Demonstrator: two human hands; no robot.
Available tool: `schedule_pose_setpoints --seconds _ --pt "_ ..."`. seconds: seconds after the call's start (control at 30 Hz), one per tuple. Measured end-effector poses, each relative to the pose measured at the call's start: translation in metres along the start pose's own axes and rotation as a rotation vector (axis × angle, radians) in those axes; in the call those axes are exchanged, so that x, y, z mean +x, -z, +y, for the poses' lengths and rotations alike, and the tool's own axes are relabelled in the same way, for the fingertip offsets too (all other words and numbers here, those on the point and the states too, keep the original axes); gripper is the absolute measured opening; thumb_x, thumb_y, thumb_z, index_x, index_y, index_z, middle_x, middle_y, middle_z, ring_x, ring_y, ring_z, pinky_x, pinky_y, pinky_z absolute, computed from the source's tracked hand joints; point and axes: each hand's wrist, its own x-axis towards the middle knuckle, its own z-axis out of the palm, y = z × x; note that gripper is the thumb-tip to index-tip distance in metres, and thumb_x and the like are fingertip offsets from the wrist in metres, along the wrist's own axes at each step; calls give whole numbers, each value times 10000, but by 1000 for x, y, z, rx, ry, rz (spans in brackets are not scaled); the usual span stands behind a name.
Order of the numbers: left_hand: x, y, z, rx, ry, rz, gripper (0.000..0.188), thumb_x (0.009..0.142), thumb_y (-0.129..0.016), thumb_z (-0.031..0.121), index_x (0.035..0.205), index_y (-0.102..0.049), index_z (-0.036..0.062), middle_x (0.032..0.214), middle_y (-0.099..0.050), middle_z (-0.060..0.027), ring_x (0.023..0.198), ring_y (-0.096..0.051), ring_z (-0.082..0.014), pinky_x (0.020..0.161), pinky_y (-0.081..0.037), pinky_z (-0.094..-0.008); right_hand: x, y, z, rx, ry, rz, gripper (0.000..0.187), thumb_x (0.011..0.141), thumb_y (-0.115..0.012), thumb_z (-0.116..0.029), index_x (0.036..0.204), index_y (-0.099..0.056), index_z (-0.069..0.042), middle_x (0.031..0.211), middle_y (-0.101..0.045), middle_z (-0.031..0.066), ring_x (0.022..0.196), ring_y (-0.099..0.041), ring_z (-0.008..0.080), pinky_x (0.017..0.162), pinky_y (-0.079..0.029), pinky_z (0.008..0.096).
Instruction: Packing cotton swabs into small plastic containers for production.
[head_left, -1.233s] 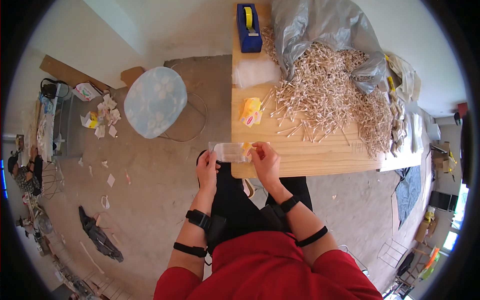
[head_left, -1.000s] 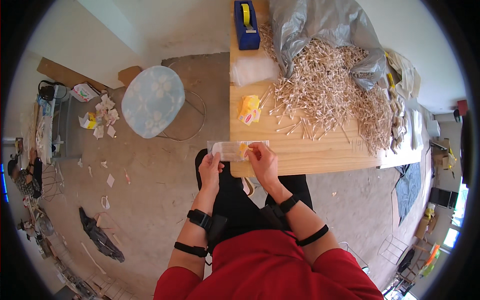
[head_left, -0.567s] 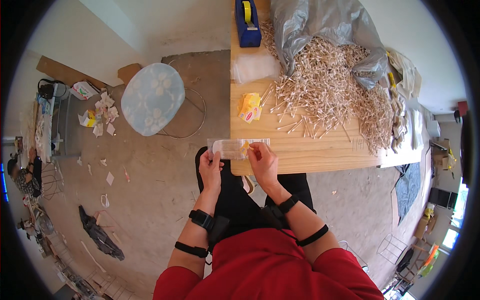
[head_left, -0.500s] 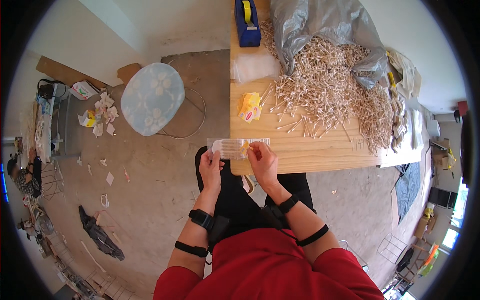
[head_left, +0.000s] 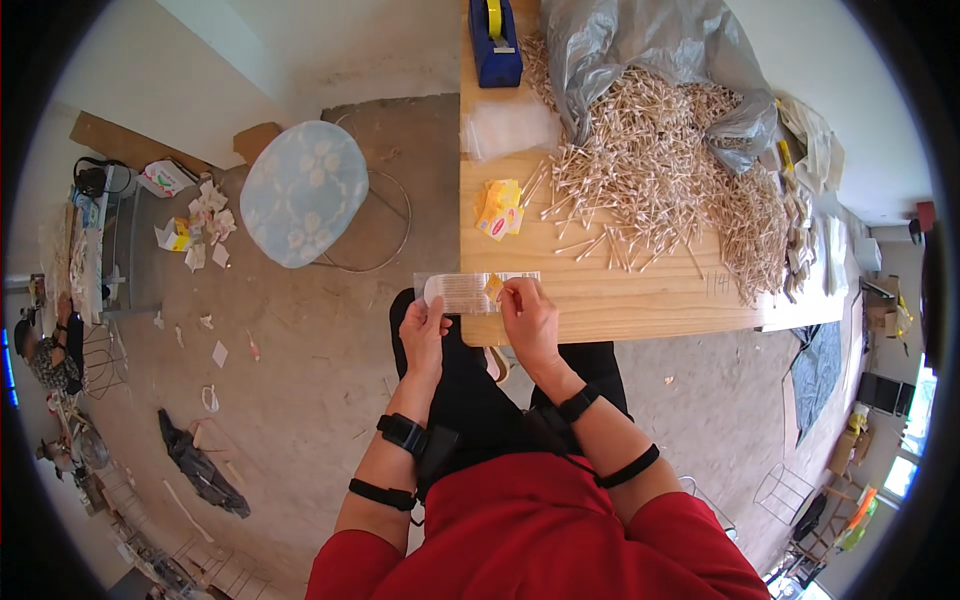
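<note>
Head view, looking down: nearest are the person's red sleeves and two forearms, each with a black band and a black wrist device. The left hand (head_left: 424,335) pinches the left end of a small clear plastic packet filled with pale cotton swabs (head_left: 466,292), thumb on top and fingers closed beneath. The right hand (head_left: 530,318) grips the packet's right end, its fingertips closed on the edge next to a small yellow label tucked inside. The packet is held level, just over the near edge of the light wooden tabletop (head_left: 640,300), close to its near left corner.

Further in on the tabletop, a small heap of yellow paper labels (head_left: 499,207) lies near the left edge. To its right, a wide loose pile of wooden-stemmed cotton swabs (head_left: 670,185) spreads across the middle and towards the right edge, spilling from a crumpled grey plastic bag (head_left: 640,50) at the far side. A stack of flat clear plastic bags (head_left: 510,127) rests by the left edge, beyond the labels. At the far left corner stands a blue tape dispenser with a yellow roll (head_left: 495,40).

Off the tabletop to the left, a round stool with a pale blue flowered cushion (head_left: 304,192) stands on the bare concrete floor, with paper scraps scattered beyond it.
</note>
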Motion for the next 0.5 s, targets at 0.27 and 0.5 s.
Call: schedule_pose_setpoints --seconds 0.27,0.5 --pt "5 2 -4 -29 34 1 264 991 -619 365 1045 -634 107 803 -630 43 692 -568 -41 629 -441 -210 -3 0 -5 25 -11 -78 67 878 -627 -5 923 -582 -26 842 -620 170 740 -624 396 624 -507 444" --pt "18 6 -4 -4 -41 -7 293 1019 -577 332 994 -665 53 721 -587 46 603 -498 -26 538 -386 -201 -1 0 -3 147 -130 -84 71 855 -635 24 903 -599 -13 817 -628 181 709 -629 383 608 -510 414"
